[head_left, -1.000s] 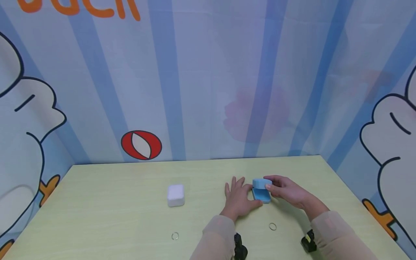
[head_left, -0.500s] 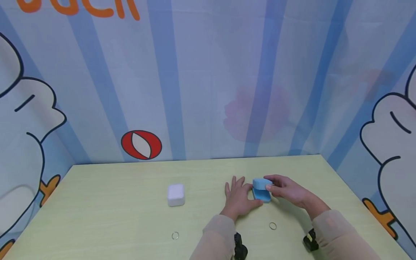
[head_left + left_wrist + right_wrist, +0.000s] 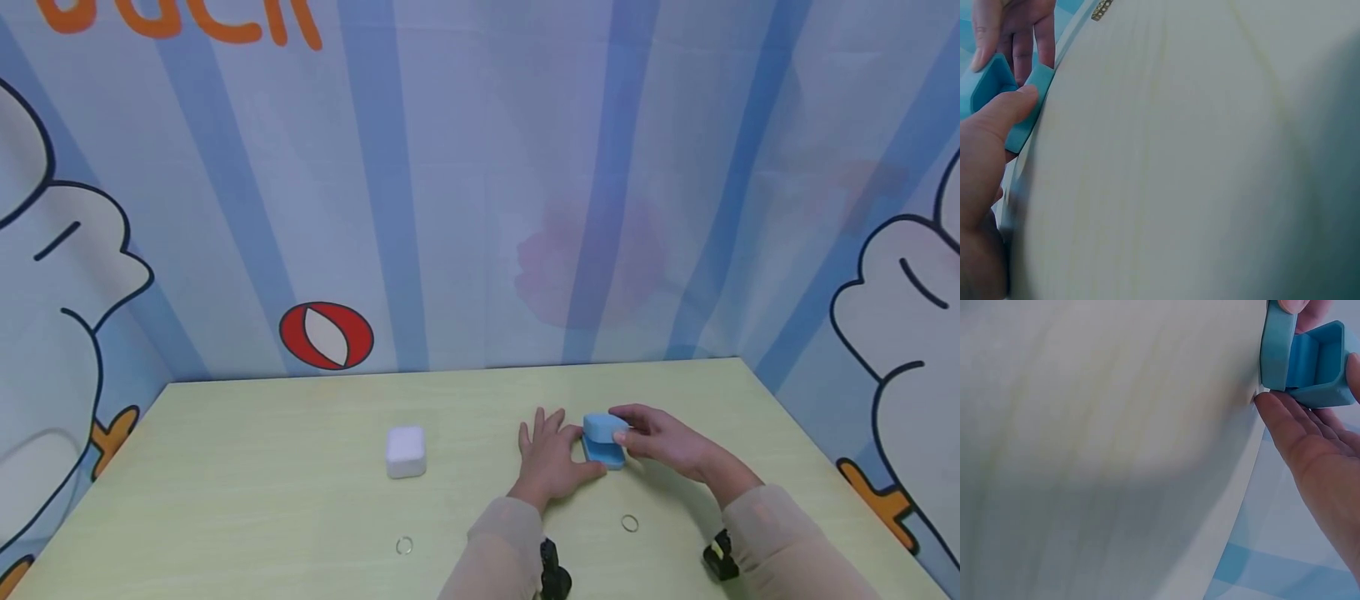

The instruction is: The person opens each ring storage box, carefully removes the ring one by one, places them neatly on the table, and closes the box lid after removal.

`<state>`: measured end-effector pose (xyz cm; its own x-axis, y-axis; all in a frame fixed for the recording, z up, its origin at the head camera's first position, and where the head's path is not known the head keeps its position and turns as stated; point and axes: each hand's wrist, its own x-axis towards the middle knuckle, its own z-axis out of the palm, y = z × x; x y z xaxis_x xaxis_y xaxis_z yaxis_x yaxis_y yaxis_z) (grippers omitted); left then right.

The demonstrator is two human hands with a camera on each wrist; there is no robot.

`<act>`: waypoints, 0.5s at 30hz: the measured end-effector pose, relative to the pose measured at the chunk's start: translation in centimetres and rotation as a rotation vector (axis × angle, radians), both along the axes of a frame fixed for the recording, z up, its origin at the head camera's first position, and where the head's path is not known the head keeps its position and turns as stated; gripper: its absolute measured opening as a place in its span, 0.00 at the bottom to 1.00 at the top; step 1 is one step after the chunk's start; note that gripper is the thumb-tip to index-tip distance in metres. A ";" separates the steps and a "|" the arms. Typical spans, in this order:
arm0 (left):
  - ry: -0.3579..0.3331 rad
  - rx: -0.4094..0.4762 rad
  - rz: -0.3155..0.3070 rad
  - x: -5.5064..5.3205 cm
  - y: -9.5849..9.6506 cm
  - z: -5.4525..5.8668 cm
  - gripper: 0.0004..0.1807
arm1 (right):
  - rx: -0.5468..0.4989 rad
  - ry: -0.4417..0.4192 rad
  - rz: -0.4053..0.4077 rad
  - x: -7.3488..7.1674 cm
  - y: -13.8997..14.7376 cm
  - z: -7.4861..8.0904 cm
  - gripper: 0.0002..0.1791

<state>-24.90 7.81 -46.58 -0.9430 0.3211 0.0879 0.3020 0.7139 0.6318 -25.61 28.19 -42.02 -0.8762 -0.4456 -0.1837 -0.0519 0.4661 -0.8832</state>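
A small light-blue hinged ring box [image 3: 603, 452] stands on the table at right of centre in the head view, its lid [image 3: 601, 427] partly raised. My left hand [image 3: 551, 467] holds the base from the left, thumb on the front edge and index finger at the back. From the right, my right hand [image 3: 663, 439] pinches the lid between thumb and fingers. The right wrist view shows the hollow inside of the lid [image 3: 1330, 356]; what the base contains is hidden. A thin ring [image 3: 629, 523] lies in front of the box, between my forearms.
Left of centre stands a closed white or pale-lilac box [image 3: 406, 452] with rounded corners. Another thin ring [image 3: 404, 545] lies nearer the front, left of my left sleeve. Printed fabric walls [image 3: 480, 208] border the table [image 3: 262, 483] at the back and sides.
The lid of the ring box has tipped down slightly under my right hand, so less of the base's inside shows. My left hand stays in place.
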 end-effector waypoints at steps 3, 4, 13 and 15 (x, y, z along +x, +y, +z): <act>0.001 0.001 -0.001 0.0 0.0 -0.1 0.31 | -0.007 -0.011 0.011 0.0 0.1 0.0 0.38; 0.002 0.000 -0.002 0.0 0.0 0.0 0.31 | -0.007 -0.012 0.015 0.0 0.1 0.0 0.38; -0.004 0.000 -0.004 0.0 0.0 0.0 0.30 | -0.007 -0.035 0.033 -0.2 0.1 0.1 0.39; -0.005 -0.004 -0.004 0.0 0.0 0.0 0.31 | -0.011 -0.039 0.035 -0.2 0.1 0.1 0.39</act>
